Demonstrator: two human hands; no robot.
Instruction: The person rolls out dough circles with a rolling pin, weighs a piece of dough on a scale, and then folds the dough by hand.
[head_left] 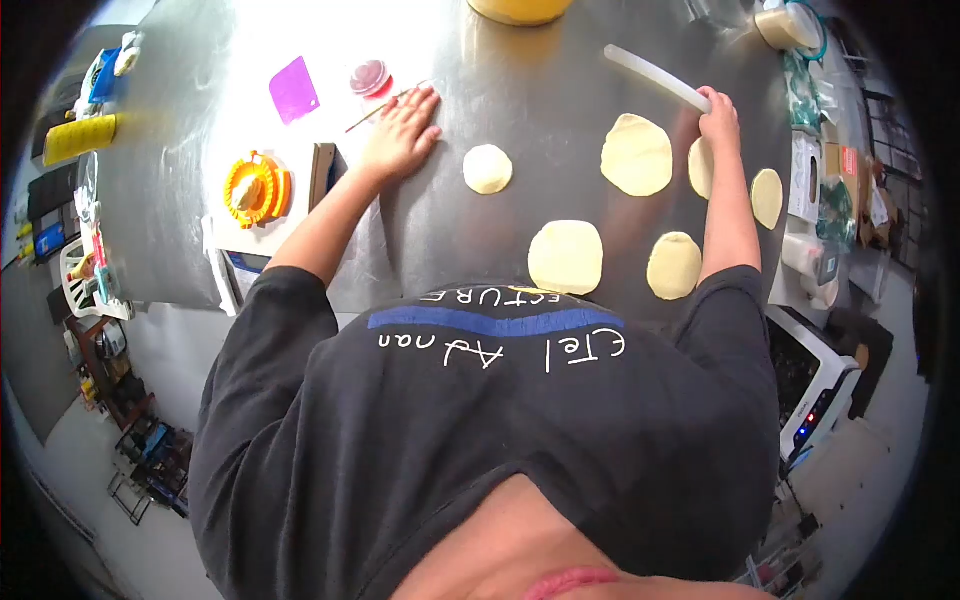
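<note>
My left hand [403, 135] rests flat on the metal table with its fingers apart, holding nothing. Beside its fingertips are a thin stick [365, 120] and a small clear cup with something red [370, 78]. My right hand [720, 118] is wrapped around one end of a white rolling pin [655, 72], which slants away to the upper left. Several flat dough pieces lie around: a small round [488, 169], a larger one [637, 155], a squarish one [566, 256], an oval [674, 265] and a narrow one [766, 198]. My right forearm partly covers another dough piece [700, 168].
An orange crimping mold [257, 190] with dough in it sits at the left, near a purple scraper [294, 90]. At the far edge stands a yellow bowl [520, 8]. A lidded jar [788, 28] is at the upper right. Shelves and boxes line both sides.
</note>
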